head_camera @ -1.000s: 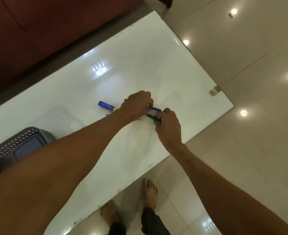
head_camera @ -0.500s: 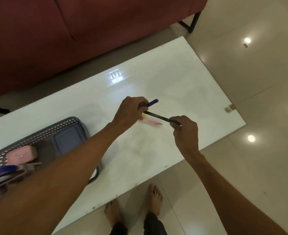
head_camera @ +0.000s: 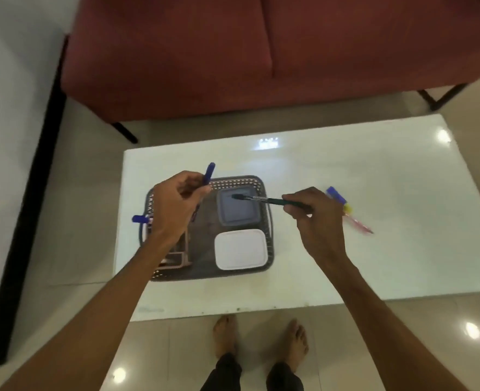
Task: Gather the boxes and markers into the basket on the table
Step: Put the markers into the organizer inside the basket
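Both hands hover over the grey perforated basket (head_camera: pixel 264 190), which sits on the white table (head_camera: pixel 374 176) left of the frame's centre. The left hand (head_camera: pixel 174 206) is curled into a fist around a blue marker (head_camera: pixel 209 173) — its capped end sticks up past the knuckles, above the basket's upper-left corner. The right hand (head_camera: pixel 315 218) pinches a dark green pen (head_camera: pixel 261 199) at its near end; the pen lies almost level, its tip reaching left over the grey-lidded box (head_camera: pixel 237 218) in the basket's upper right part. Just below that box, also in the basket, lies a white-lidded box (head_camera: pixel 240 249). Another blue marker (head_camera: pixel 140 219) pokes out over the basket's left rim, beside the left wrist. On the bare table just right of the right hand lie a blue-and-yellow marker (head_camera: pixel 339 198) and a pink pen (head_camera: pixel 359 224) — both outside the basket.
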